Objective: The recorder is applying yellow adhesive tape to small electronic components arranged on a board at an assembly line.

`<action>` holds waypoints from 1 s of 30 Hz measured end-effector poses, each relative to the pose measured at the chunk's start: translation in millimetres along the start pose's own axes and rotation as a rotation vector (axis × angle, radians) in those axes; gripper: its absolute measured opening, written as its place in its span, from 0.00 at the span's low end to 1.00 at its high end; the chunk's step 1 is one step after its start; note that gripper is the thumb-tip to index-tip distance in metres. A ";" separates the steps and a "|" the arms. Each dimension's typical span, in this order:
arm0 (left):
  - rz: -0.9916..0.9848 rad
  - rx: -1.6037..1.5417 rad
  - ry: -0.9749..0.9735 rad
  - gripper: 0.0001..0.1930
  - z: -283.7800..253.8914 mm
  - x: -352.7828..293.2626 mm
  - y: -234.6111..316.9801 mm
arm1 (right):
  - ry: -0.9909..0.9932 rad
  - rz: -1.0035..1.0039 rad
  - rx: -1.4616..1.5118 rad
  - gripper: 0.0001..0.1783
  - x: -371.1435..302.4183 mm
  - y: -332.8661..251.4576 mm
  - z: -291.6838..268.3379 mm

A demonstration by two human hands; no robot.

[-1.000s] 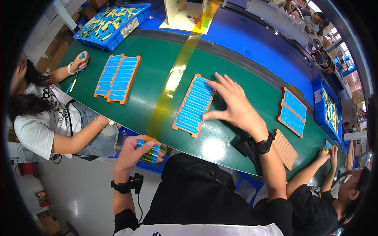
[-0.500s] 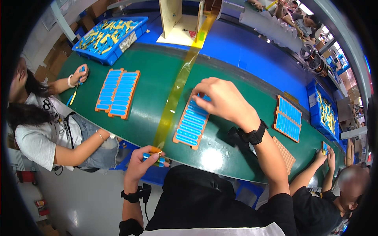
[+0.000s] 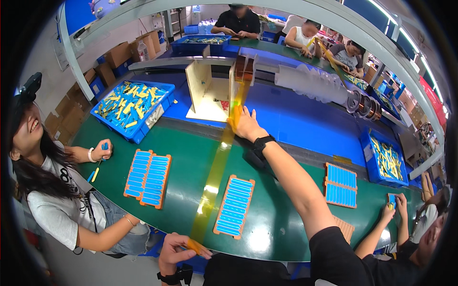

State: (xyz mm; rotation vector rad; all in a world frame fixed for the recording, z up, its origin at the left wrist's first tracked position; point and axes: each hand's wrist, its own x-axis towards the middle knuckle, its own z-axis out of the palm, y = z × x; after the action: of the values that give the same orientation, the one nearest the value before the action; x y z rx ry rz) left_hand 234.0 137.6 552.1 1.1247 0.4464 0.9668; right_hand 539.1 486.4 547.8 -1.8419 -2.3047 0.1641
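Note:
A strip of amber adhesive tape (image 3: 210,190) runs from a roll (image 3: 244,69) on a wooden stand (image 3: 210,102) to the table's near edge. There my left hand (image 3: 177,251) is closed on the tape's near end. My right hand (image 3: 248,125) reaches far across the table and grips the tape just in front of the stand; some of its fingers are spread, and its thumb is hidden. Right of the tape lies an orange slotted tray (image 3: 220,230) filled with a column of blue strips (image 3: 234,205). Neither hand touches it.
Another filled tray (image 3: 164,177) lies to the left, one (image 3: 340,185) to the right, beside a bare one (image 3: 344,229). Blue bins (image 3: 157,106) (image 3: 374,164) hold blue and yellow pieces. Co-workers sit on both sides, the left one's hand (image 3: 102,150) over the table; others work beyond.
My right hand has left the tray and moved forward to the tape by the stand. The blue pieces seen in my left hand no longer show. The view has tilted up.

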 end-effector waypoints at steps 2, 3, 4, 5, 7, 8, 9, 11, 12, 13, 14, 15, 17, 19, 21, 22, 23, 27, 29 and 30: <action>-0.012 -0.017 -0.067 0.07 -0.7 16.6 -0.8 | 0.303 -0.076 -0.045 0.31 22.6 30.6 32.2; -0.041 -0.023 -0.093 0.08 -2.3 15.5 0.1 | 0.299 -0.095 -0.033 0.31 27.5 21.0 34.5; -0.047 -0.103 -0.070 0.08 -3.5 12.5 -4.9 | 0.318 -0.072 0.009 0.29 32.0 14.0 35.7; -0.045 -0.100 -0.053 0.08 -7.5 12.6 -9.0 | 0.336 -0.045 0.049 0.26 35.6 8.5 37.0; -0.011 -0.227 -0.093 0.09 -10.9 17.0 -14.6 | 0.551 -0.154 -0.030 0.22 41.4 7.0 39.2; -0.009 -0.228 -0.085 0.09 -13.1 17.9 -15.5 | 0.532 -0.141 -0.028 0.22 44.7 7.6 39.3; -0.025 -0.233 -0.098 0.09 -15.6 19.1 -15.2 | 0.513 -0.128 -0.025 0.21 47.9 8.0 39.6; -0.040 -0.232 -0.108 0.09 -19.1 23.5 -11.2 | 0.513 -0.169 -0.043 0.21 57.4 10.4 36.7; -0.100 -0.206 -0.098 0.09 -19.4 26.7 -6.7 | 0.512 -0.201 -0.067 0.20 62.1 12.1 33.2; -0.159 -0.178 -0.086 0.09 -20.5 29.1 -4.0 | 0.513 -0.202 -0.064 0.20 69.1 12.3 28.8; -0.160 -0.175 -0.083 0.09 -22.8 29.7 -5.0 | 0.365 -0.143 -0.059 0.21 77.5 11.9 23.7; -0.158 -0.052 -0.066 0.09 -24.4 29.5 -6.7 | 0.219 -0.089 -0.054 0.23 84.8 9.8 20.7; -0.154 0.079 -0.038 0.10 -25.3 28.6 -8.0 | 0.268 -0.101 -0.041 0.22 95.3 -0.4 21.4; -0.193 0.104 0.051 0.11 -15.9 35.6 -5.7 | 0.394 -0.111 -0.028 0.21 113.1 6.8 29.9; -0.209 0.013 0.051 0.13 -10.3 40.3 -2.7 | 0.471 -0.161 -0.054 0.21 130.4 13.8 38.8; -0.231 -0.062 0.070 0.13 -8.7 40.2 -5.5 | 0.546 -0.210 -0.080 0.21 138.9 16.7 43.4; -0.254 -0.138 0.088 0.13 -7.0 41.8 -7.0 | 0.545 -0.209 -0.079 0.21 147.4 19.8 47.7; -0.333 -0.028 0.257 0.19 -0.8 39.1 -6.4 | 0.600 -0.230 -0.099 0.23 170.2 8.0 60.3; -0.372 -0.019 0.283 0.22 0.4 40.9 -4.4 | 0.537 -0.219 -0.015 0.24 180.4 0.7 56.1; -0.437 -0.010 0.327 0.22 3.0 43.5 -0.4 | 0.511 -0.208 0.016 0.24 186.4 -0.2 54.1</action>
State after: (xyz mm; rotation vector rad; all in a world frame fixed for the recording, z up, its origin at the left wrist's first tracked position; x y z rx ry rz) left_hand 259.8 172.0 559.8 0.8105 0.9103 0.7618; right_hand 487.8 669.5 509.1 -1.4117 -2.0928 -0.2834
